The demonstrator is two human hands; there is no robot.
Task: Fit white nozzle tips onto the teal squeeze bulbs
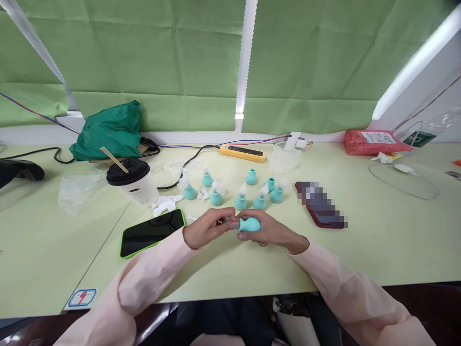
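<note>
My right hand [268, 228] is closed around a teal squeeze bulb [251, 224], which lies sideways with its neck to the left. At that neck the fingertips of my left hand [212, 226] are pinched together; what sits between them is mostly hidden. Just beyond my hands stand several more teal bulbs, such as one with a clear pointed nozzle [240, 199] and another tipped bulb [259, 201]. Farther back, one bulb [251, 177] has a bare open neck. A second open-necked bulb [270, 184] leans beside its neighbour.
On the left are a lidded paper cup [139, 190], a green-cased phone [151, 233] and crumpled tissue [166, 204]. A red-cased phone [320, 205] lies to the right. Toward the back are a yellow power strip [242, 154], a green bag [108, 132] and a pink package [372, 142].
</note>
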